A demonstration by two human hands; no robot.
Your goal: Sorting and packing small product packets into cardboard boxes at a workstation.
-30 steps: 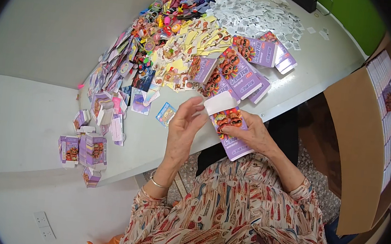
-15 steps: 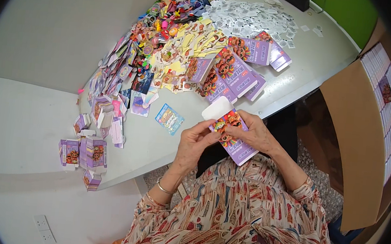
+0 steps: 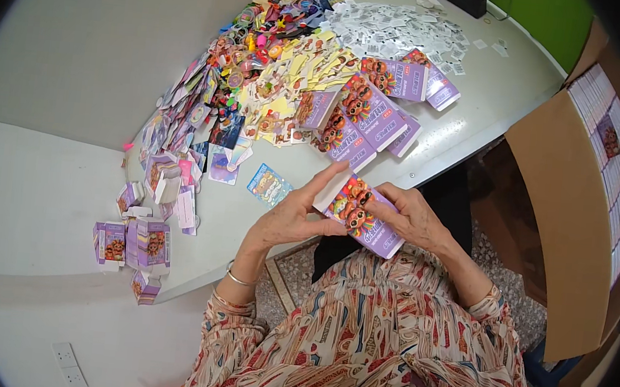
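Over the table's front edge I hold a flat purple packet box (image 3: 367, 218) with a colourful cartoon picture and a white top flap. My right hand (image 3: 416, 219) grips its right edge, with the thumb across the printed front. At the flap end, my left hand (image 3: 297, 211) straddles the box: the index finger stretches up along the flap, and the thumb presses near the lower left edge. The other left fingers are hidden behind. A blue printed card (image 3: 269, 185) lies on the table just beyond my left hand.
More flat purple boxes (image 3: 370, 113) overlap at the table's middle. Behind them lie yellow-edged stickers (image 3: 282, 90), white slips (image 3: 396, 30) and mixed small toys (image 3: 253, 46). Folded boxes (image 3: 145, 241) stand at the left. A carton (image 3: 562, 210) of packed flat pieces stands at the right.
My left hand has shifted up and left and opened wider, its index finger now along the flap. The flap, earlier sticking out flat, is now bent up. The box has moved slightly left.
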